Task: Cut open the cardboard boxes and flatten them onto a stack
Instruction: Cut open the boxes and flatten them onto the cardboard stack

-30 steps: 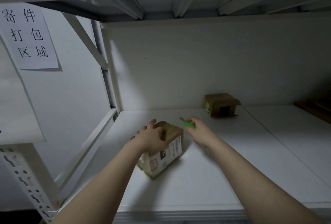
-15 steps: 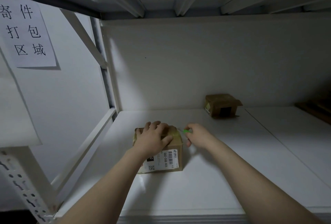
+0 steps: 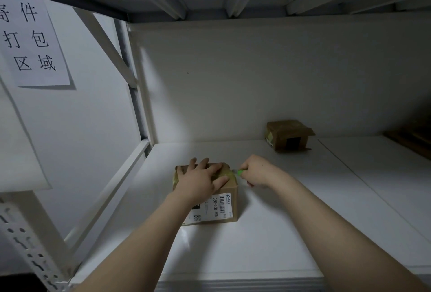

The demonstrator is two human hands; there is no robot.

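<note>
Left hand (image 3: 200, 181) lies spread flat on the taped box (image 3: 224, 198); right hand (image 3: 257, 171) pinches a green cutter (image 3: 240, 171) beside it; second box (image 3: 289, 135) stands well behind

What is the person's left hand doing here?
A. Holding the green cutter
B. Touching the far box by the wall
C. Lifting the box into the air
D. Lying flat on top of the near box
D: the left hand lies with fingers spread on top of the near box, which sits on the shelf, while the right hand holds the green cutter.
</note>
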